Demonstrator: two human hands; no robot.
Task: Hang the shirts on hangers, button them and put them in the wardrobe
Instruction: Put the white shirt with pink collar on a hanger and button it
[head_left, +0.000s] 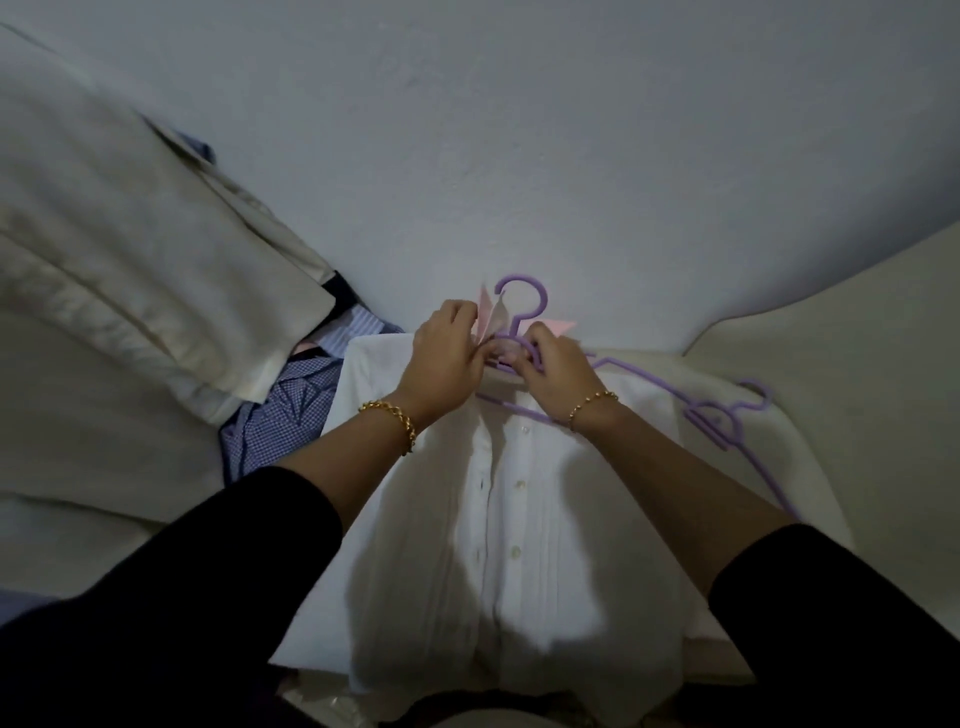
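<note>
One white pleated button-front shirt (519, 519) lay flat before the person, on one lilac plastic hanger (519, 306). Two hands worked at its pink collar (485, 317): the left hand (452, 353) pinched it, and the right hand (558, 369) curled on it too. At least one spare lilac hanger (722, 421) lay just right, and one blue checked shirt (291, 410) left.

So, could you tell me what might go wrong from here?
1. The left hand pinches the collar and the right hand grips the purple hanger; a hard tug could skew the hanger inside the white shirt.
2. The spare hangers lie right beside that shirt and might snag when it is lifted.
</note>
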